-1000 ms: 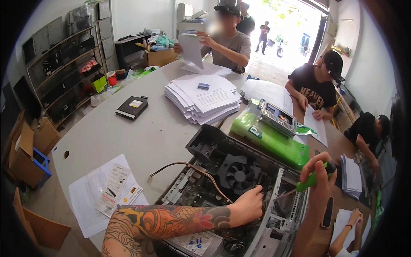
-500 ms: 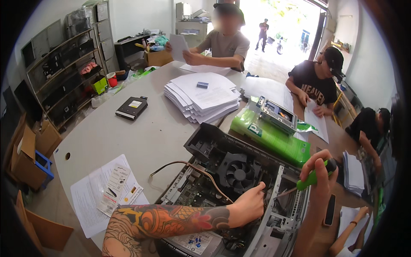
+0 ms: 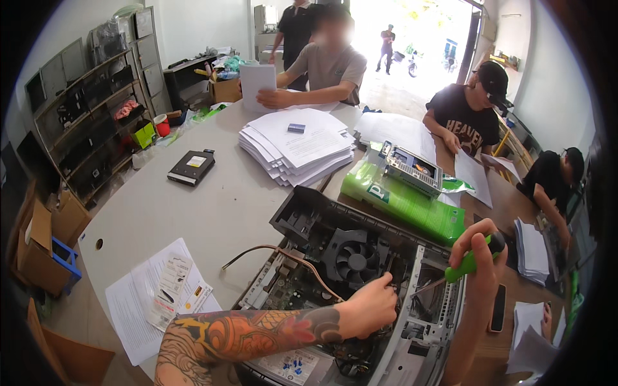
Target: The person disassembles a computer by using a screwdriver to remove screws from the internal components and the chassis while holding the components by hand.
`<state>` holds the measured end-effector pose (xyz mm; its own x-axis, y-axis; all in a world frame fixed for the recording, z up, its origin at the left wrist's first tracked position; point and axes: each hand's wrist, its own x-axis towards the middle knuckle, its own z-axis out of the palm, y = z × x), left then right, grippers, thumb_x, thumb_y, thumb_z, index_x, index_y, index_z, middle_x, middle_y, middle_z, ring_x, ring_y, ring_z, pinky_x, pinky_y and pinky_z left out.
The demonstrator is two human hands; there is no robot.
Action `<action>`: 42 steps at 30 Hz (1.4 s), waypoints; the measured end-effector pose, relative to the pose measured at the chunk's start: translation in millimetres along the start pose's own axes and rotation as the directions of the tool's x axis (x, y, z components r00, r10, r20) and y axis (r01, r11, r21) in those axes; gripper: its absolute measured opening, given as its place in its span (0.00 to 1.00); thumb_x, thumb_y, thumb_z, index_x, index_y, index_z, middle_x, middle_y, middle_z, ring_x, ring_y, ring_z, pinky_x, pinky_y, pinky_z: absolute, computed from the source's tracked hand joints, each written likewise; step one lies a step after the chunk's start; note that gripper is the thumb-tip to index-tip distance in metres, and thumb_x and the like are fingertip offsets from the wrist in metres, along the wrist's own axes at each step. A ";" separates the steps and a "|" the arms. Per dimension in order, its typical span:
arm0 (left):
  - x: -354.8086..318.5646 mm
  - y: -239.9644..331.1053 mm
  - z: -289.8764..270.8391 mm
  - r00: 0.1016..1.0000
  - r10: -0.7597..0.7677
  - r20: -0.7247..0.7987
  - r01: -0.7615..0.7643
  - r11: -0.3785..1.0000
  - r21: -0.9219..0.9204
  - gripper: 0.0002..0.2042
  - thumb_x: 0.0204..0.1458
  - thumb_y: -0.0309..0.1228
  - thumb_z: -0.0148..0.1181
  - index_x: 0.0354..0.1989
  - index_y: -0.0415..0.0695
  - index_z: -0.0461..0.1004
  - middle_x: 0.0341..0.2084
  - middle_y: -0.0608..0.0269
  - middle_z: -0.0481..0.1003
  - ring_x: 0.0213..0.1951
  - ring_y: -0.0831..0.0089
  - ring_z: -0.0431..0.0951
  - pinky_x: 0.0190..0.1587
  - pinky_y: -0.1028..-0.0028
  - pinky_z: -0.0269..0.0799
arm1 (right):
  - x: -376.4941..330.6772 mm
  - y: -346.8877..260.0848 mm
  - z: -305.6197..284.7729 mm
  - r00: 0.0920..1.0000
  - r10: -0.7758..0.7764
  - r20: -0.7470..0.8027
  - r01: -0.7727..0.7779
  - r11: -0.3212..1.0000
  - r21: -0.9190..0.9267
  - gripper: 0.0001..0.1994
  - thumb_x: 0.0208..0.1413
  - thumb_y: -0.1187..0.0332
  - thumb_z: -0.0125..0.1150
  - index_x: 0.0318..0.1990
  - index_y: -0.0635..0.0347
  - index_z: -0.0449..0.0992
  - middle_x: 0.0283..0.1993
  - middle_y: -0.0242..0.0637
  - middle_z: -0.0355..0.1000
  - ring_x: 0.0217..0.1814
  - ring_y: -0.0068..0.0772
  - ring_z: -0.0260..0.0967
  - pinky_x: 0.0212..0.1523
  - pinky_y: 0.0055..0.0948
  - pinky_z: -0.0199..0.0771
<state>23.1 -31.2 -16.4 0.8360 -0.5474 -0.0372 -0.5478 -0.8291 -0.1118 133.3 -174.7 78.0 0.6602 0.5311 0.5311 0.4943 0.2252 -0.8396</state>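
Observation:
An opened desktop computer case (image 3: 402,350) lies in front of me. Its black cooling fan (image 3: 356,259) and green circuit board are exposed. My left hand (image 3: 368,307) reaches into the case from the left, just below the fan. Its fingers are closed together near some cables; what they pinch is hidden. On the right, my right hand (image 3: 483,257) grips a screwdriver (image 3: 461,267) by its green and black handle. The metal shaft points left and down over the case's metal frame. A loose brown cable (image 3: 302,257) curves across the board.
A tall paper stack (image 3: 299,145), a black disc drive (image 3: 191,167) and papers with packaging (image 3: 158,302) lie on the table. A green package (image 3: 405,204) supports a metal drive unit (image 3: 414,168). A phone (image 3: 497,309) rests right of my right hand. Several people handle papers around the table.
Both my hands keep nearly the same pose while the view shifts slightly. Another person has come into view behind the one across the table, and sheets at the lower right have moved.

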 end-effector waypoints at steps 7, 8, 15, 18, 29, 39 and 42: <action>2.4 1.0 10.2 0.995 -0.008 -0.101 0.012 0.999 0.036 0.05 0.42 0.35 0.62 0.23 0.50 0.81 0.27 0.63 0.75 0.39 0.67 0.75 0.58 0.61 0.57 | 2.0 0.7 0.2 1.000 0.003 0.018 -0.003 1.000 0.017 0.17 0.60 0.56 0.60 0.31 0.63 0.70 0.19 0.35 0.69 0.20 0.22 0.67 0.23 0.21 0.65; 2.4 3.2 12.2 0.995 -0.003 -0.097 0.006 0.999 0.033 0.05 0.42 0.35 0.62 0.23 0.50 0.81 0.27 0.63 0.75 0.39 0.67 0.75 0.58 0.61 0.57 | 1.2 1.3 0.1 1.000 0.008 0.012 -0.008 1.000 0.017 0.17 0.60 0.56 0.60 0.31 0.63 0.70 0.19 0.35 0.69 0.20 0.22 0.67 0.23 0.21 0.65; 1.6 7.7 8.3 0.997 -0.043 -0.071 0.044 0.999 0.023 0.06 0.43 0.35 0.61 0.23 0.49 0.81 0.27 0.64 0.75 0.39 0.67 0.75 0.59 0.59 0.58 | 2.5 2.8 0.3 1.000 0.017 0.010 -0.017 0.999 0.035 0.17 0.60 0.56 0.60 0.32 0.63 0.70 0.20 0.35 0.69 0.20 0.22 0.67 0.23 0.21 0.65; 1.0 1.1 3.6 0.999 -0.041 -0.015 0.041 0.999 0.007 0.08 0.38 0.37 0.65 0.24 0.48 0.80 0.29 0.64 0.75 0.40 0.67 0.75 0.61 0.57 0.57 | 2.5 3.1 -0.7 1.000 0.017 0.016 -0.017 0.999 0.040 0.17 0.60 0.56 0.60 0.32 0.63 0.70 0.20 0.34 0.69 0.20 0.22 0.67 0.23 0.20 0.64; -4.7 -1.7 -2.7 1.000 -0.020 0.000 0.020 0.997 0.068 0.15 0.34 0.38 0.70 0.32 0.46 0.78 0.32 0.65 0.75 0.43 0.67 0.75 0.63 0.56 0.57 | 0.0 -1.0 2.8 0.999 0.032 -0.004 -0.032 0.999 0.027 0.16 0.60 0.58 0.60 0.32 0.63 0.71 0.20 0.33 0.69 0.20 0.20 0.66 0.22 0.19 0.61; -2.3 -4.0 10.8 0.992 0.053 -0.118 -0.047 0.997 0.055 0.07 0.42 0.35 0.65 0.29 0.48 0.77 0.29 0.69 0.74 0.41 0.70 0.74 0.56 0.62 0.61 | 0.0 0.5 0.8 1.000 0.028 -0.008 -0.027 0.999 0.024 0.15 0.60 0.59 0.60 0.32 0.63 0.71 0.19 0.32 0.69 0.20 0.19 0.65 0.22 0.19 0.60; -4.4 -7.4 -2.9 0.997 0.046 -0.060 -0.043 0.997 0.061 0.08 0.41 0.36 0.66 0.29 0.48 0.78 0.29 0.68 0.74 0.42 0.69 0.74 0.57 0.61 0.61 | -1.4 -0.1 1.8 1.000 0.026 -0.006 -0.026 0.999 0.021 0.15 0.61 0.59 0.60 0.32 0.63 0.71 0.19 0.32 0.69 0.20 0.18 0.65 0.22 0.19 0.59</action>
<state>23.3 -23.0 -12.5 0.8065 -0.5909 0.0172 -0.5800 -0.7967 -0.1700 131.3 -174.1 77.0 0.6759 0.5320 0.5100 0.4654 0.2284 -0.8551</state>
